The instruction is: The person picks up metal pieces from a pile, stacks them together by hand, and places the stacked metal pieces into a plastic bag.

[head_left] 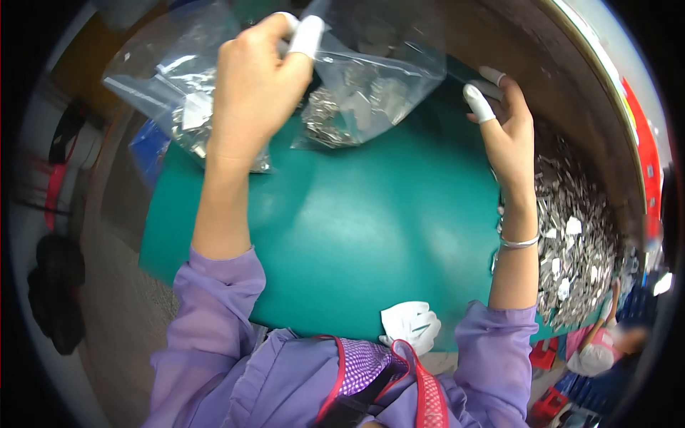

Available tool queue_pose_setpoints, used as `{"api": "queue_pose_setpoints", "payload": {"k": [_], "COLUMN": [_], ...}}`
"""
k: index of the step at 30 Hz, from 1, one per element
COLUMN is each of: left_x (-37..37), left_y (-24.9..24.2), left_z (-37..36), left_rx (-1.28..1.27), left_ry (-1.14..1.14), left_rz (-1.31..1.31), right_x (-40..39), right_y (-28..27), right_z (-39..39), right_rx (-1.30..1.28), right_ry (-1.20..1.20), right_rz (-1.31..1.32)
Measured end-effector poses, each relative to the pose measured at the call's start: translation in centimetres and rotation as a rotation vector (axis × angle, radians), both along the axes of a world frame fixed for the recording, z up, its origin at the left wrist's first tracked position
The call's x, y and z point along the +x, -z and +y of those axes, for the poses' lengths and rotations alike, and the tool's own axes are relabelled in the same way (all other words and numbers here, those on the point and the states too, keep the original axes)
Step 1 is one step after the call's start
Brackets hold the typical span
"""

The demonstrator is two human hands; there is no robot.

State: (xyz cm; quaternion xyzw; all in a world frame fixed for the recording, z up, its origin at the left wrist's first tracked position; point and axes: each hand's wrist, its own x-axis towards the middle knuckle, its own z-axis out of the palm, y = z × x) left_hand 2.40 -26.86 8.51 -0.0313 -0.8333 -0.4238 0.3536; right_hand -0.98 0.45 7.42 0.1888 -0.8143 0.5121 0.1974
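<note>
My left hand, with white finger cots on its fingertips, pinches the top edge of a clear plastic bag holding small silver metal parts. The bag hangs above the far part of a teal mat. My right hand, also with white finger cots, is raised to the right of that bag with fingers spread and nothing in it. Beside my right forearm, a large heap of loose silver metal parts covers the right side of the table.
A second clear bag of metal parts lies at the far left of the mat. A white glove rests at the mat's near edge. A curved wooden table rim runs behind the heap. Another person is at lower right.
</note>
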Motion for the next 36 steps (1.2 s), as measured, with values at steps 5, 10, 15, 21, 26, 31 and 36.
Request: {"api": "queue_pose_setpoints", "payload": {"k": [5, 10, 15, 21, 26, 31, 36], "left_x": [-0.3, -2.0, -1.3, -0.6, -0.4, -4.0, -3.6], "left_y": [0.0, 0.2, 0.2, -0.3, 3.1, 12.2, 15.3], "left_z": [-0.9, -4.0, -2.3, 1.9, 12.4, 23.6, 27.1], "left_rx": [-0.034, -0.192, -0.206, -0.222, -0.13, -0.046, -0.077], "left_ry": [-0.061, -0.384, -0.402, -0.398, 0.331, 0.66, 0.664], "left_rz": [-0.125, -0.229, -0.211, 0.287, 0.239, -0.117, -0.136], "right_x": [1.2, 4.5, 2.7, 5.2, 8.1, 10.4, 10.8], "right_y": [4.3, 6.4, 10.1, 9.0, 9.2, 9.1, 6.7], "right_z": [14.8, 28.6, 34.7, 29.6, 24.3, 19.9, 18.2], "right_rx": [0.461, 0.854, 0.798, 0.771, 0.659, 0.607, 0.239], "right_ry": [0.525, 1.077, 0.974, 1.026, 0.85, 0.647, 0.387], "right_rz": [-0.039, -0.371, -0.347, -0.376, -0.168, -0.109, -0.248]}}
